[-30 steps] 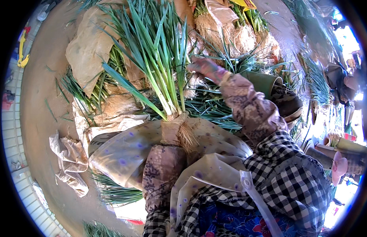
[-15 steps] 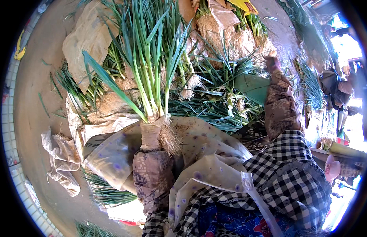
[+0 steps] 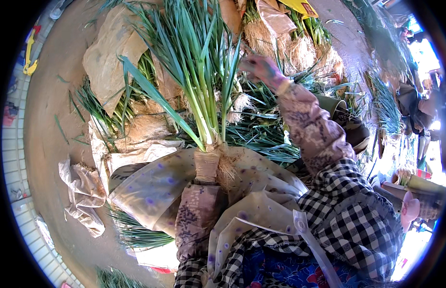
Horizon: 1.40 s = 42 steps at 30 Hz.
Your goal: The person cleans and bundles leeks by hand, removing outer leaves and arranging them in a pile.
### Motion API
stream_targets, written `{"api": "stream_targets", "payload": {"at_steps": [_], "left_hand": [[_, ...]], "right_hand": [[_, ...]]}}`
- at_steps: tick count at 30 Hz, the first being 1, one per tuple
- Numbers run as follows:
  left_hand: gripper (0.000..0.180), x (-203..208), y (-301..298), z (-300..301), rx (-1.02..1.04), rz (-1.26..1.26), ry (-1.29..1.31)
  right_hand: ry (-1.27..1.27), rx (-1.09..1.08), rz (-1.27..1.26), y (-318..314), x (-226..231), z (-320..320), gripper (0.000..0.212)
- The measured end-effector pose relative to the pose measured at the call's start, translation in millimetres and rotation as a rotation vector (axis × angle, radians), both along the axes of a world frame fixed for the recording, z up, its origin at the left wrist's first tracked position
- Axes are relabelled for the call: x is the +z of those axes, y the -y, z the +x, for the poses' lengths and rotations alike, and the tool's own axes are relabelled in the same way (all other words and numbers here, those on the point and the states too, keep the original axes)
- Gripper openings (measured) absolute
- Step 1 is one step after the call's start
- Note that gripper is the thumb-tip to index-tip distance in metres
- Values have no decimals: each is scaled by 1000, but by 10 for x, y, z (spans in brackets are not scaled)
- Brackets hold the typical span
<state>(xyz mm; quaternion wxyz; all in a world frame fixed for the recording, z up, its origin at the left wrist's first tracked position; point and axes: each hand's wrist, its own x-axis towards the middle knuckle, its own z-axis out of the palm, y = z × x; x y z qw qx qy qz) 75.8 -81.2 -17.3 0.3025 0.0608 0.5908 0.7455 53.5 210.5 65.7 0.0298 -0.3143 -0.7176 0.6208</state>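
My left hand (image 3: 206, 166), low in the middle, is closed around the root end of an upright bunch of green garlic (image 3: 203, 103). Its long flat leaves fan upward past the top edge, and pale stringy roots hang over the right side of the hand. My right hand (image 3: 264, 72) is beside the bunch's leaves on the right, smeared by motion, so its fingers cannot be made out. Below it lies a heap of loose green stalks (image 3: 268, 139). A clear spotted plastic apron (image 3: 151, 192) covers my lap.
Rooted bunches (image 3: 302, 50) stand at the back right. On the left, a tan sack (image 3: 112, 53) partly covers more stalks, and a crumpled cloth (image 3: 83, 192) lies on the bare ground. More greens (image 3: 136, 230) lie beside my left forearm; a yellow tool (image 3: 29, 55) is far left.
My right hand has swung left from the far right of the heap to beside the bunch's leaves. The bunch in my left hand appears slightly further right in the picture.
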Motion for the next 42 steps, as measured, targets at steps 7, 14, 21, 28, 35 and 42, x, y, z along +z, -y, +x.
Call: {"api": "stream_targets", "payload": {"at_steps": [7,14,21,28,35,42], "left_hand": [[20,220,-156,110,-59,-129,40],[26,146,-180,182,-96,66,304],[30,411,-129,52,-349,140,439],[55,644,194,-296,-315,562,480],[37,1227,483,-736,-23,600,613],[40,298,-176,-532,-249,443,472]], "right_hand": [[-48,-6,-107,420,-125,-731,20],[-313,-314,-665,403,-269,-393,11],[-738,-490,-1305,-391,-408,35,8],[-838,-720,-180,-1939,198,1518,12],[-313,-1117,48,-1932,-155,2254,31],[105,-244,-454,-35,-911,901,31]]}}
